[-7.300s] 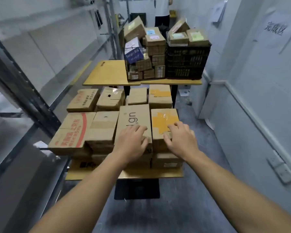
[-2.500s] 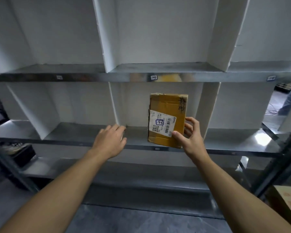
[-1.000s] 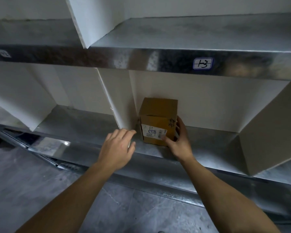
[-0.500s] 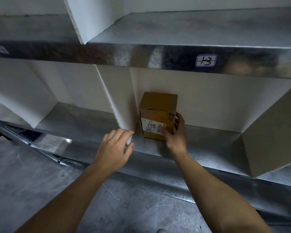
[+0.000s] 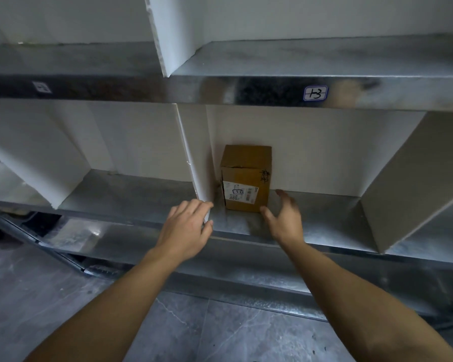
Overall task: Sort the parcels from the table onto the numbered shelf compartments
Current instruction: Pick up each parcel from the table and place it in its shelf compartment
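Note:
A small brown cardboard parcel (image 5: pixel 246 178) with a white label stands upright on the metal shelf (image 5: pixel 311 226), tucked against the white divider (image 5: pixel 198 165) at the left of its compartment. A tag reading 1-3 (image 5: pixel 315 93) is stuck on the shelf edge above that compartment. My right hand (image 5: pixel 284 218) hovers just right of the parcel, fingers spread, holding nothing and apart from the box. In front of the divider's lower edge my left hand (image 5: pixel 187 231) is relaxed and holds nothing.
More white-walled compartments run left and right along the shelf, and an upper shelf (image 5: pixel 272 61) lies above. A slanted divider (image 5: pixel 403 184) bounds the compartment on the right. Grey tiled floor (image 5: pixel 220 330) lies below.
My right hand has let go of the parcel and drawn back a little to the right. The parcel stays against the divider. The left hand has barely moved.

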A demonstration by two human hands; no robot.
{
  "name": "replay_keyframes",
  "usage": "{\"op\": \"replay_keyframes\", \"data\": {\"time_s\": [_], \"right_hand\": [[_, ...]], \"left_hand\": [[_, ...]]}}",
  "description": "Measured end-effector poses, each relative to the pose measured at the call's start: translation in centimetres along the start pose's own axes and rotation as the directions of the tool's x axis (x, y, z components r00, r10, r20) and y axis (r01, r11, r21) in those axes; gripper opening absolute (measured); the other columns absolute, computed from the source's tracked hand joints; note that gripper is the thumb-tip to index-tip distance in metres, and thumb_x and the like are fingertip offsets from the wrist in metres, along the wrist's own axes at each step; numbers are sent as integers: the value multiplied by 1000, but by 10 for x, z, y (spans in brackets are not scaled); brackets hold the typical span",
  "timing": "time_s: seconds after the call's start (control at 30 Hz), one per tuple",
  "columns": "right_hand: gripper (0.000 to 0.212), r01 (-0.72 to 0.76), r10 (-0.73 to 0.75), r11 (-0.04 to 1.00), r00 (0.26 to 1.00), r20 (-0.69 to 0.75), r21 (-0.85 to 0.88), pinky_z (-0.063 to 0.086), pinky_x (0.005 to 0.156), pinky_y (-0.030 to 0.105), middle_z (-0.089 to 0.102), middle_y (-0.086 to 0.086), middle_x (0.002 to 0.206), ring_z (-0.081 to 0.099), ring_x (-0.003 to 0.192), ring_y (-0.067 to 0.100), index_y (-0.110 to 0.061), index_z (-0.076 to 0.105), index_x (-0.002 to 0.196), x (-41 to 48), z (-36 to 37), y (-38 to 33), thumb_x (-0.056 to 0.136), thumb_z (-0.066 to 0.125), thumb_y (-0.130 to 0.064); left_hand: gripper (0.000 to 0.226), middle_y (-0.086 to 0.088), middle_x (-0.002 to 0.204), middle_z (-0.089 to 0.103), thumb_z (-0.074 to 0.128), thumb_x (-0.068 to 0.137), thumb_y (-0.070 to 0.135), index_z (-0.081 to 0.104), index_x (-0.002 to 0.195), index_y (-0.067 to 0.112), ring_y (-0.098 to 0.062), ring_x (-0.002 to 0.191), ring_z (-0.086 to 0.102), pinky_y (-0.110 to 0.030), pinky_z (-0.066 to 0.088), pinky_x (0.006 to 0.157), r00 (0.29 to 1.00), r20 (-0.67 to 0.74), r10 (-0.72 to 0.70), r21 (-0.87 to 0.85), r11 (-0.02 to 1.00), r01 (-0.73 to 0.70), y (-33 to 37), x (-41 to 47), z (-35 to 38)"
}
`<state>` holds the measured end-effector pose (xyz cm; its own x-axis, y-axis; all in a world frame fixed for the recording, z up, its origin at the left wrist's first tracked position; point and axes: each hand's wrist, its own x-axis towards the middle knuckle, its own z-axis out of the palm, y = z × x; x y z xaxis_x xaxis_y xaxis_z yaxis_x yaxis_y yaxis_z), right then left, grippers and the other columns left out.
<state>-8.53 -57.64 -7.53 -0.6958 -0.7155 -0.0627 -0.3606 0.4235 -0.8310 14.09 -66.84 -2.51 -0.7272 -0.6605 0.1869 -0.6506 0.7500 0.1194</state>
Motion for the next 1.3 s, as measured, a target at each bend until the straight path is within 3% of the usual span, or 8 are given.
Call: {"op": "replay_keyframes", "data": {"time_s": [0.1,0.23,0.33,0.5,0.67,0.8,1.17,1.3], "right_hand": [[51,103,-98,940,995,33,-325,45,105,47,49,9,142,47,131,30,-19,45,144,-28,-11,1,99,57,-40],[46,214,-179,765,977,119,-608,44,102,42,52,6,138,49,125,28,-20,47,141,-75,-30,-9,102,47,-44],[41,237,-192,652,971,146,-721,42,99,41,55,7,132,51,122,30,-20,50,134,-113,-42,-14,102,44,-44],[43,111,-118,561,992,54,-820,43,99,45,55,13,131,52,121,36,-16,52,131,-179,-66,-8,100,44,-44],[42,-112,-19,551,989,-147,-827,42,96,45,56,12,129,54,118,36,-17,52,130,-251,-99,19,98,46,-45],[39,-327,60,524,935,-349,-787,45,93,46,57,10,122,57,113,34,-19,53,125,-317,-141,43,98,45,-46],[39,-773,324,416,618,-716,-479,46,96,43,58,7,126,55,117,29,-22,53,128,-524,-256,114,99,45,-47],[41,-842,366,384,516,-775,-379,47,92,41,58,5,128,55,115,26,-23,52,131,-585,-288,145,99,46,-49]], "left_hand": [[41,1,131,52,44,98,35,46,137,21,-21,117,47,-37,36,97,999,31,38,3,999,-38,0,-8,-4],[42,2,134,50,42,99,38,43,138,23,-21,119,46,-38,37,97,991,44,130,8,991,-130,0,-21,-12],[44,2,136,49,42,99,39,42,140,24,-21,122,44,-37,36,99,979,36,203,5,979,-203,6,-31,-18],[47,1,136,48,41,99,42,39,142,24,-22,123,43,-37,36,100,931,95,353,-4,935,-354,37,-47,-14],[46,0,134,50,45,98,41,41,141,24,-23,121,46,-37,38,96,834,109,540,-67,841,-536,104,-64,-6],[45,-2,133,53,50,95,39,47,137,22,-26,123,47,-39,36,99,714,84,695,-129,718,-684,183,-78,-5],[44,1,133,53,48,95,41,47,136,25,-21,119,48,-38,39,98,273,-69,960,-257,247,-934,413,-184,-22],[43,4,135,52,48,96,42,45,137,27,-17,123,47,-38,37,104,204,-88,975,-318,166,-934,486,-232,-21]]}}
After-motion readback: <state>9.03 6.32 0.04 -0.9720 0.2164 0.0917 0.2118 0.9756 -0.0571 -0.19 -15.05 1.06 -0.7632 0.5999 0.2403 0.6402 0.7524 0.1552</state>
